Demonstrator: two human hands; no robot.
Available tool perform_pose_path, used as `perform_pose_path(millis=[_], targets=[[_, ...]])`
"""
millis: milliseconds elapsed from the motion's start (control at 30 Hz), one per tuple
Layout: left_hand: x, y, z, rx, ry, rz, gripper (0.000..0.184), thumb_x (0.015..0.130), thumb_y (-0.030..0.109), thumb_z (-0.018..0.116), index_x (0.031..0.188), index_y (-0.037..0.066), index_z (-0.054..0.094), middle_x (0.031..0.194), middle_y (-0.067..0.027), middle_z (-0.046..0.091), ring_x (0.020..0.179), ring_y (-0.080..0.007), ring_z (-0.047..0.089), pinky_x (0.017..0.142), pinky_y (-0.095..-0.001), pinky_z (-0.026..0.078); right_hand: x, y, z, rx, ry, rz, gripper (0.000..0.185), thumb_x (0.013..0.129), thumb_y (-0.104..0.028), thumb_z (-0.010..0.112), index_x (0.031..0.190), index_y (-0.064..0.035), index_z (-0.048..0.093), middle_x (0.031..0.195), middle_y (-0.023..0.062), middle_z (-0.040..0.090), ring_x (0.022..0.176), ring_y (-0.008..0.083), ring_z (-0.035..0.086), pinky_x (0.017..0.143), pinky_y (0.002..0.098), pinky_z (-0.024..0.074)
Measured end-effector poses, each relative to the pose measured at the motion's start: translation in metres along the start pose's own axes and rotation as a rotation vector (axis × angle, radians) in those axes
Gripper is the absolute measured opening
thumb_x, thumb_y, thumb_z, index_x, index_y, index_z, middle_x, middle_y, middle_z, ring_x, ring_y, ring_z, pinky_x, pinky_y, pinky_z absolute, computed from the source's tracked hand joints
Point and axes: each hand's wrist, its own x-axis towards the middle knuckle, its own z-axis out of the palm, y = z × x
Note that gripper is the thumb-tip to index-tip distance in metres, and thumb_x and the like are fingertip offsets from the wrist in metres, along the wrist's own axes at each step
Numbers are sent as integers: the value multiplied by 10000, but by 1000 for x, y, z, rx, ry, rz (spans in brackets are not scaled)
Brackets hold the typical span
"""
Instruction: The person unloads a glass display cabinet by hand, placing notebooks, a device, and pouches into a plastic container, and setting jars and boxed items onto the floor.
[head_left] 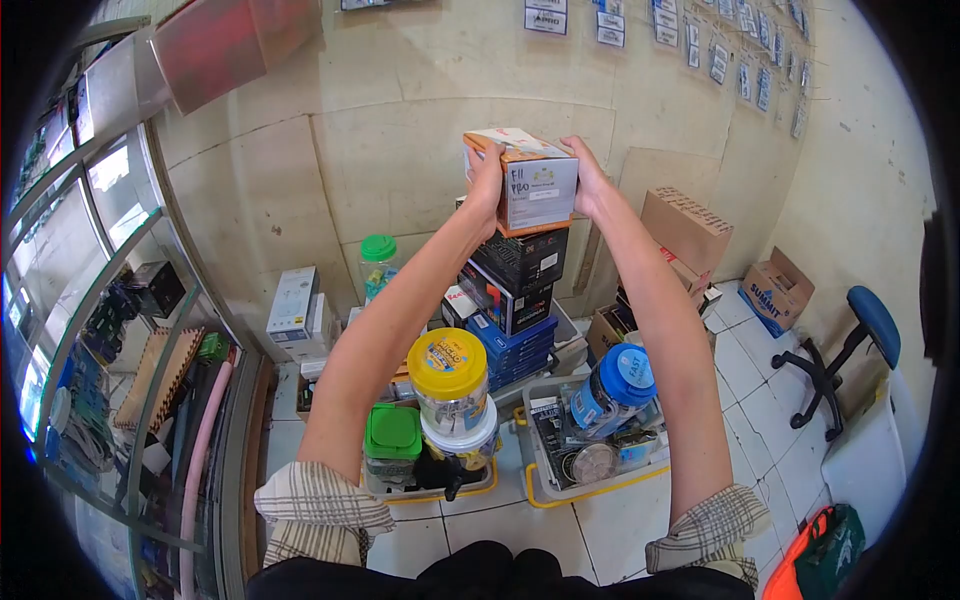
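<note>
Between my two hands is an orange and white cardboard box (pixel 541 190) with handwriting on its front face. My left hand (pixel 486 180) grips its left side and my right hand (pixel 590 178) its right side. Directly beneath it is a stack of dark boxes (pixel 525 258); I cannot tell whether the orange box rests on them. Lower in that stack lie several blue boxes (pixel 512 345). Nearer to me stand a yellow-lidded jar (pixel 448 385), a green-lidded jar (pixel 392 440) and a blue-lidded jar (pixel 612 390).
A glass display case (pixel 150 290) runs along the left. Crates with yellow handles, one a grey crate (pixel 540 480), sit on the tiled floor. On the right are open cardboard boxes (pixel 775 290) and a blue office chair (pixel 872 325). Small packets (pixel 665 22) hang on the wall.
</note>
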Motion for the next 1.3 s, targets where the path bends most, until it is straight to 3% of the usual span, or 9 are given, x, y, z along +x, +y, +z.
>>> perform_pose_path(millis=[133, 233, 333, 567, 933, 967, 1033, 1233, 1300], targets=[[7, -6, -1, -53, -37, 18, 621, 819, 391, 403, 1319, 123, 152, 1268, -207, 300, 1162, -322, 402, 867, -487, 431, 13, 1, -7, 13, -8, 27, 641, 791, -523, 402, 1167, -13, 504, 1143, 200, 534, 1024, 300, 517, 900, 454, 390], [9, -10, 1, -56, -61, 32, 502, 844, 433, 332, 1239, 170, 168, 1267, -152, 339, 1173, -316, 403, 886, -552, 384, 11, 1, -7, 1, -6, 45, 646, 809, -521, 357, 1172, 0, 476, 1137, 209, 525, 1000, 309, 519, 879, 466, 397], [10, -15, -1, 9, 15, -12, 727, 806, 437, 409, 1374, 140, 67, 1311, -215, 264, 1218, -328, 328, 902, -492, 393, 1, 2, -3, -16, 10, 29, 639, 811, -523, 353, 1167, -8, 481, 1125, 209, 531, 993, 308, 522, 872, 477, 399], [17, -27, -3, 117, 53, 71, 817, 798, 490, 418, 1404, 137, -3, 1419, -215, 111, 1323, -323, 83, 1049, -448, 147, 5, 10, -15, 33, 5, 77, 579, 800, -527, 421, 1076, -35, 551, 1060, 158, 579, 950, 269, 551, 861, 442, 423], [11, -28, 3, 199, 99, 63, 844, 782, 538, 411, 1407, 141, 6, 1426, -238, 60, 1326, -354, 25, 1060, -445, 82, -10, 17, -19, -26, -113, -74, 808, 809, -668, 334, 1245, 4, 436, 1278, 171, 440, 1152, 249, 439, 982, 397, 324], [13, -30, 5, 159, 118, 117, 694, 807, 463, 404, 1334, 137, 92, 1319, -208, 213, 1221, -337, 228, 969, -470, 244, -9, 17, -18, -24, -115, -76, 808, 809, -668, 334, 1245, 4, 436, 1278, 171, 440, 1152, 249, 439, 982, 397, 324], [9, -25, 11, 121, 136, 175, 545, 832, 387, 396, 1261, 132, 177, 1213, -179, 365, 1116, -319, 432, 877, -495, 406, -7, 15, -18, -16, -65, -50, 769, 799, -659, 377, 1221, -24, 475, 1214, 141, 510, 1103, 241, 485, 960, 394, 353], [-6, -17, 17, 216, 252, 109, 658, 833, 404, 406, 1336, 126, 86, 1272, -215, 273, 1183, -333, 351, 896, -500, 390, -2, 17, -20, -9, -102, -73, 759, 803, -657, 368, 1198, -22, 497, 1182, 145, 534, 1082, 242, 505, 952, 391, 362], [-12, -15, 16, 247, 214, 92, 857, 796, 553, 385, 1403, 179, -91, 1426, -258, -110, 1319, -374, -160, 1053, -455, -29, 2, 20, -22, -12, -103, -80, 768, 802, -662, 360, 1197, -17, 497, 1183, 146, 533, 1082, 242, 506, 951, 389, 364]])
